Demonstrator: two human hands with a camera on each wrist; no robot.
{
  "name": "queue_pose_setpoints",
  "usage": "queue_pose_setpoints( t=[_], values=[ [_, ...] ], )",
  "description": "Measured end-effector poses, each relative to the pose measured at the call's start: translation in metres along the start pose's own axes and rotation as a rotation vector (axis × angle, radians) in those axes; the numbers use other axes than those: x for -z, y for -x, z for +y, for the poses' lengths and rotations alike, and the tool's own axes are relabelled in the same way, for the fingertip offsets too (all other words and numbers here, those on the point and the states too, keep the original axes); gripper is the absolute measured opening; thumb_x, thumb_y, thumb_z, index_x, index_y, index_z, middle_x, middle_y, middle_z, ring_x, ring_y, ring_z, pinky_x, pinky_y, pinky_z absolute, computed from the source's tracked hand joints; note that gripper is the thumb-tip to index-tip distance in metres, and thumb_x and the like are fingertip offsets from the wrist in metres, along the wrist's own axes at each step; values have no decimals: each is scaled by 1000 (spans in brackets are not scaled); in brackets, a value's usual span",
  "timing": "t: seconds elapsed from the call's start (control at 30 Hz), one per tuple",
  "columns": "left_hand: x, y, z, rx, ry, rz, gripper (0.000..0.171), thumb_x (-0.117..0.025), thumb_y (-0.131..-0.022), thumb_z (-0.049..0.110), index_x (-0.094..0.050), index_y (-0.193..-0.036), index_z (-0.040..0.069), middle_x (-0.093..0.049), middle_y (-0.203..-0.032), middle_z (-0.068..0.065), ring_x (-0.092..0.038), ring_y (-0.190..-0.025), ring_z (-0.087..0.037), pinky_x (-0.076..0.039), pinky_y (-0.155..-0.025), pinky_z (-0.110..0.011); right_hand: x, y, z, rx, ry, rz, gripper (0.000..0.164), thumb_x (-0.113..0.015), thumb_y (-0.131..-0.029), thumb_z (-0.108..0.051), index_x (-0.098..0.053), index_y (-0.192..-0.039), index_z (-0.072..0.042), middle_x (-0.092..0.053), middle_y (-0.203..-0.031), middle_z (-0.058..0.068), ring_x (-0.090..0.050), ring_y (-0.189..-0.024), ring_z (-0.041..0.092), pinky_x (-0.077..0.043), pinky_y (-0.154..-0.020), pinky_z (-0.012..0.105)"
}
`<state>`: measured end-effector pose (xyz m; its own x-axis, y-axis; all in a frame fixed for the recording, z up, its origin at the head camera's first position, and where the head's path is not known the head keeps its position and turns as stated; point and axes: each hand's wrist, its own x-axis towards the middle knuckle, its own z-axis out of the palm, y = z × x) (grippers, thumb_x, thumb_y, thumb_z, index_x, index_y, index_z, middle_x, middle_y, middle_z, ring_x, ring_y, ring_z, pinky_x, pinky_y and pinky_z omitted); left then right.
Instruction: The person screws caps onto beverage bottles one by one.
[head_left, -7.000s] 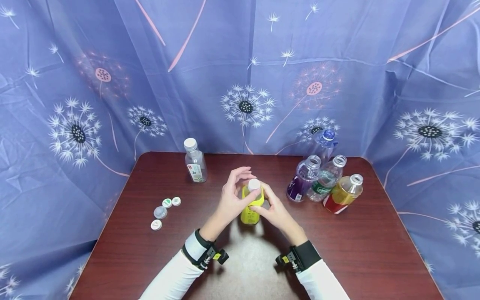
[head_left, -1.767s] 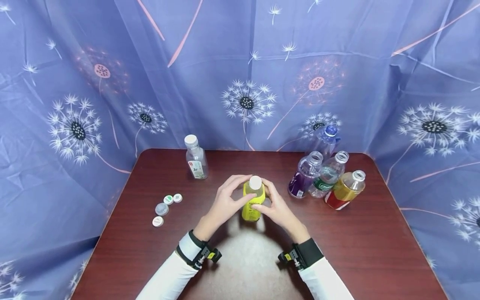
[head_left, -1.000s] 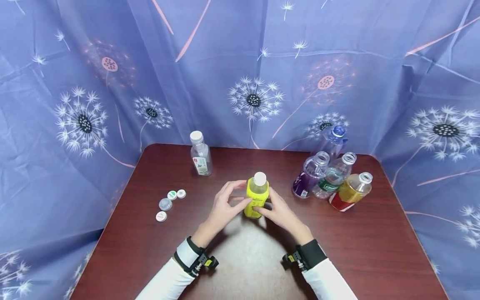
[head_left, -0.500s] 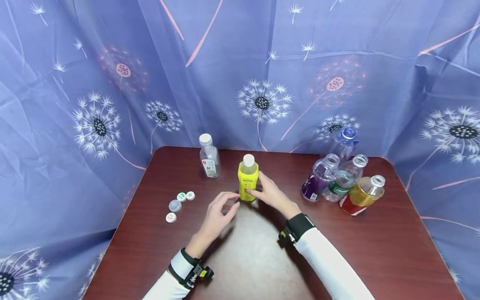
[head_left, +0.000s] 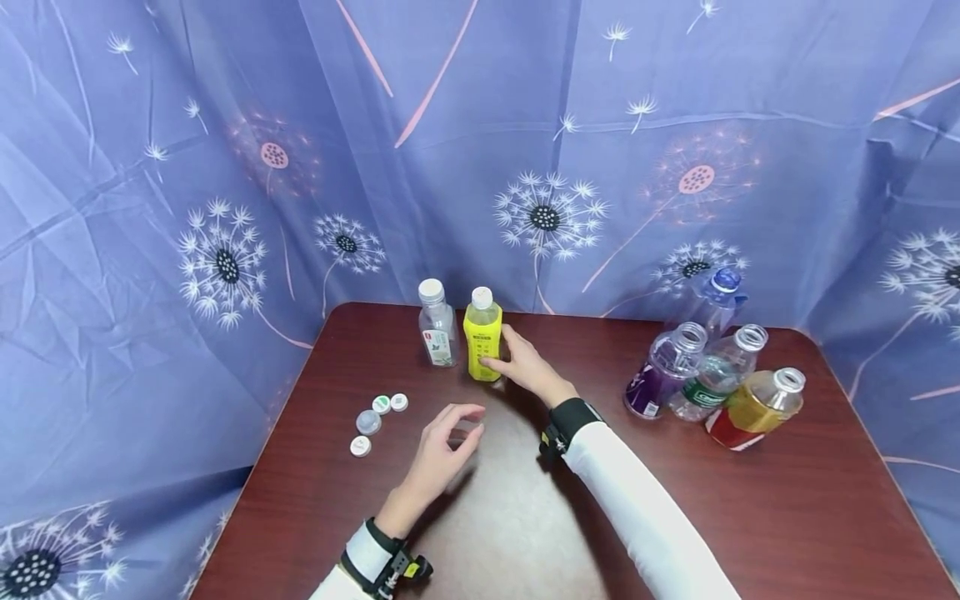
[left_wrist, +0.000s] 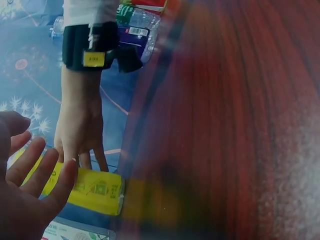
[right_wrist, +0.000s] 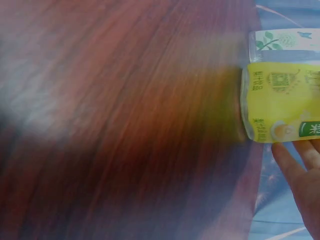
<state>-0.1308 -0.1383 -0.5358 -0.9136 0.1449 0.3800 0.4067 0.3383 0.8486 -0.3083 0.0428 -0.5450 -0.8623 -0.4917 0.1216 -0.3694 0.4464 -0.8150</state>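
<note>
A yellow-labelled bottle (head_left: 483, 340) with a white cap stands upright at the back of the table. My right hand (head_left: 527, 367) grips it from the right side, thumb across the front of the label. In the right wrist view, fingers (right_wrist: 287, 162) touch the side of this bottle. Close to its left stands a clear bottle (head_left: 438, 329) with a white cap and a white label. My left hand (head_left: 435, 454) hovers over the middle of the table with loosely bent fingers and nothing in it.
Several loose caps (head_left: 368, 422) lie on the table to the left. At the back right stand a purple-labelled bottle (head_left: 663, 372), a green-labelled bottle (head_left: 716, 375), a red-and-gold bottle (head_left: 752, 411) and a blue-topped bottle (head_left: 722, 292). A blue curtain (head_left: 600, 150) hangs behind.
Both hands were at the yellow-labelled bottle in the middle. The left hand has let go and drawn back; the right has moved the bottle back and left, beside the clear one.
</note>
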Motion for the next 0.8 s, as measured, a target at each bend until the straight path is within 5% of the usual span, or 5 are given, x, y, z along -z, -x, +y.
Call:
queue_pose_setpoints(
  t=[0.57,0.8],
  values=[
    [-2,-3,-1,-33,-43,-27,25,-68,-99,4,-69,-125,4,-70,-118,-5,-69,-104,-20,-63,-78,-42,-10,-22,-2,21,-14,-36,62,-78,-95,-21,-44,-145,-4,-62,-136,18,-61,-128,31,-49,-110,47],
    [-2,-2,0,-38,-46,-36,26,-65,-99,-2,-68,-125,0,-70,-118,-9,-70,-103,-32,-63,-79,-37,-14,-24,-1,18,-13,-21,62,-80,-93,-18,-46,-142,-3,-63,-132,18,-63,-121,32,-52,-105,46]
  ],
)
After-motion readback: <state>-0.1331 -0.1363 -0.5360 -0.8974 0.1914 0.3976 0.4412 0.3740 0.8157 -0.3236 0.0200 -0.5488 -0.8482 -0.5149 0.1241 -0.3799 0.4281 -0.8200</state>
